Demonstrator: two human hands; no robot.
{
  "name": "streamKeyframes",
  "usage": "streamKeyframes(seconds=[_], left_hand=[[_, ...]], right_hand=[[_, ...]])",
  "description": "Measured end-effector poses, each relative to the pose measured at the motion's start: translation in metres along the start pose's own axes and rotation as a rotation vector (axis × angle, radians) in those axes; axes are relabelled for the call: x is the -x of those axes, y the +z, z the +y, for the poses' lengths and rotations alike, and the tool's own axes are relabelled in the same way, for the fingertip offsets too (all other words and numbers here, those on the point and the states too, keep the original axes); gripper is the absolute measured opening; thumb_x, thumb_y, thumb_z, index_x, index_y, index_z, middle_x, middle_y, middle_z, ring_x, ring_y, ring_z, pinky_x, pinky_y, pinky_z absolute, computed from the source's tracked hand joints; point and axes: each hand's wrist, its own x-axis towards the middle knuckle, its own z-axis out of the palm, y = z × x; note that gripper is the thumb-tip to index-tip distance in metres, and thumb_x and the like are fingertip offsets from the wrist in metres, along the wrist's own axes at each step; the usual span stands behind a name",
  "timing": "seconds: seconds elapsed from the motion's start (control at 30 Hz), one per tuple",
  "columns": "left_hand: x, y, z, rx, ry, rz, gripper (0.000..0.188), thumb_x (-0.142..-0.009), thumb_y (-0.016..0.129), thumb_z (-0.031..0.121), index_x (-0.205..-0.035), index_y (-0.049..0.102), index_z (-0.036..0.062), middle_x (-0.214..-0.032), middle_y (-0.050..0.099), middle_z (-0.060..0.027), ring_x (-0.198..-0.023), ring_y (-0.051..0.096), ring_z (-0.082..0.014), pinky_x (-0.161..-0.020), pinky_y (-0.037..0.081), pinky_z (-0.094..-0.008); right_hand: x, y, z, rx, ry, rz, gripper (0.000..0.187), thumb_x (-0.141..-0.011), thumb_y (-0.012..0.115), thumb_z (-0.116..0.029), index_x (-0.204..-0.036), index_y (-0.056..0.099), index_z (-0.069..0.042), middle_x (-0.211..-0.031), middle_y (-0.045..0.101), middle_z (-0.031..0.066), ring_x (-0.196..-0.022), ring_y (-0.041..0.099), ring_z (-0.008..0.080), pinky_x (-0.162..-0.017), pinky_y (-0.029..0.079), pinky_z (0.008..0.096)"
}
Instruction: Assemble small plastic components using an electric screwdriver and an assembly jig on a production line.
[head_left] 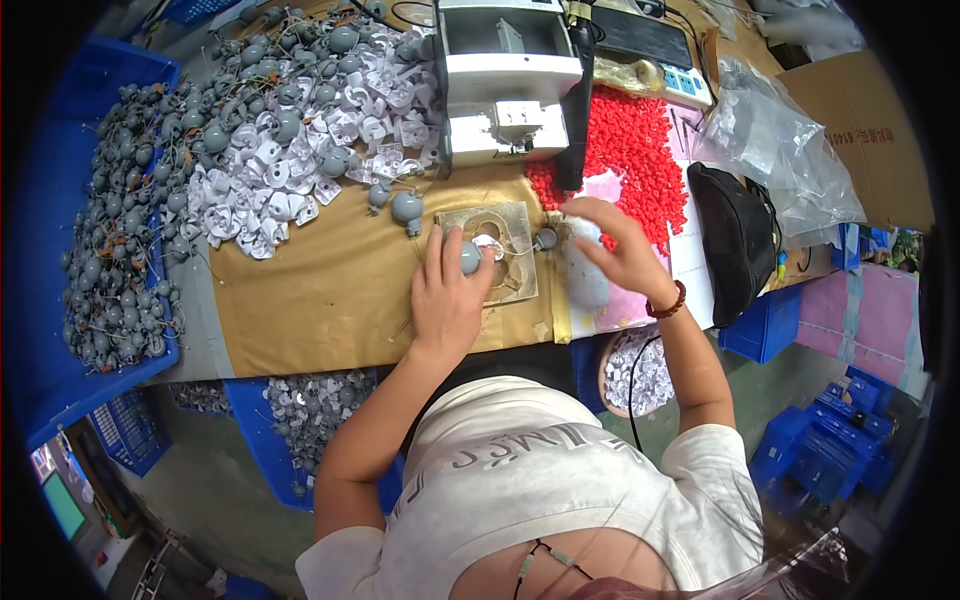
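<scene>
My left hand [448, 295] is closed round a grey ball-shaped part [471, 258], its fingers and thumb on either side. The part rests at a flat, pale square fixture [518, 288] with round recesses. A small white piece [487, 243] shows beside the ball. My right hand [632, 258] hovers over a whitish cylindrical bottle [587, 275], its thumb and fingers apart, with nothing visible between them. Just left of the bottle sits a small dark grey round part [545, 238]. Two more grey ball parts, the larger one [407, 207] nearer, lie beyond my left hand.
Behind the fixture stands a white-and-grey machine [505, 90]. Red small pieces [640, 150] are heaped at right, near a black pouch [737, 240]. White plastic pieces [260, 190] pile up at left, beside a blue bin [50, 180] of grey ball parts.
</scene>
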Motion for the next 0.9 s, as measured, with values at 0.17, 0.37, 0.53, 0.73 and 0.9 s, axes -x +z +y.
streamKeyframes(seconds=[0.17,0.37,0.53,0.73,0.9], left_hand=[[0.000,0.005,-0.004,0.087,0.030,0.038,0.039,-0.085,0.061,0.003,-0.122,0.065,0.0144,-0.140,0.046,-0.0210,-0.133,0.047,-0.0405,-0.096,0.050,-0.0467],[0.002,0.009,-0.008,0.186,0.020,0.049,0.047,-0.080,0.062,-0.005,-0.124,0.065,0.0122,-0.141,0.043,-0.0221,-0.133,0.046,-0.0431,-0.103,0.048,-0.0474],[0.002,0.009,-0.009,0.215,0.015,0.040,0.053,-0.077,0.062,-0.010,-0.125,0.066,0.0128,-0.142,0.042,-0.0226,-0.135,0.045,-0.0440,-0.105,0.047,-0.0477],[-0.001,0.007,-0.012,0.239,0.022,0.023,0.045,-0.077,0.063,-0.008,-0.116,0.068,0.0130,-0.142,0.042,-0.0224,-0.136,0.045,-0.0439,-0.105,0.047,-0.0478],[-0.002,0.009,-0.016,0.267,0.035,0.043,0.036,-0.077,0.065,-0.007,-0.108,0.069,0.0109,-0.141,0.043,-0.0227,-0.137,0.044,-0.0444,-0.105,0.048,-0.0487]], right_hand=[[-0.003,0.043,0.019,0.302,-0.194,-0.038,0.039,-0.080,0.065,0.008,-0.116,0.056,-0.004,-0.131,0.058,0.0170,-0.126,0.055,0.0363,-0.104,0.048,0.0443],[-0.011,0.067,0.020,0.018,-0.059,0.358,0.032,-0.079,0.067,0.013,-0.105,0.059,-0.004,-0.110,0.058,0.0151,-0.107,0.060,0.0274,-0.096,0.053,0.0355],[-0.025,0.074,0.017,-1.047,0.171,0.254,0.031,-0.083,0.071,0.012,-0.108,0.061,-0.004,-0.113,0.059,0.0087,-0.106,0.063,0.0215,-0.094,0.056,0.0343],[-0.041,0.057,-0.007,-1.244,0.479,-0.208,0.049,-0.084,0.074,0.008,-0.129,0.057,-0.002,-0.109,0.068,0.0088,-0.099,0.069,0.0198,-0.089,0.059,0.0355],[-0.051,0.065,-0.015,-0.364,0.260,-0.167,0.046,-0.081,0.080,0.000,-0.123,0.061,0.001,-0.105,0.068,0.0076,-0.095,0.066,0.0127,-0.084,0.056,0.0291]])
